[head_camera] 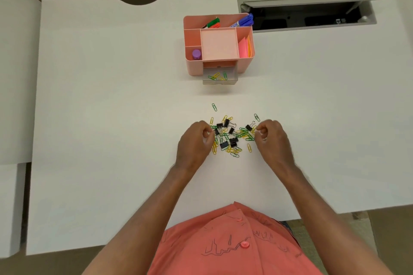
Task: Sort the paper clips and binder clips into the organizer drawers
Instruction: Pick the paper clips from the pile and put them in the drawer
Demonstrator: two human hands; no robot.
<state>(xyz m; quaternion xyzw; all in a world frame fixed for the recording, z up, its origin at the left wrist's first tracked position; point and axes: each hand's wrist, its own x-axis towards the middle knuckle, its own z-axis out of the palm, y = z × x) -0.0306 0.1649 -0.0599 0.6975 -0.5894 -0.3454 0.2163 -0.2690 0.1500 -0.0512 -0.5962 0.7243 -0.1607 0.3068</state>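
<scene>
A mixed pile of green and yellow paper clips and black binder clips lies on the white desk in front of me. My left hand sits at the pile's left edge, its curled fingertips pinching a green paper clip. At the right edge, my right hand has curled fingers that pinch a yellow paper clip. Further back stands the pink organizer. Its clear lower drawer is pulled out and holds several paper clips.
The organizer's top compartments hold markers, a purple-capped bottle and sticky notes. An open cable hatch is set into the desk at the back right. Stray green clips lie between pile and drawer.
</scene>
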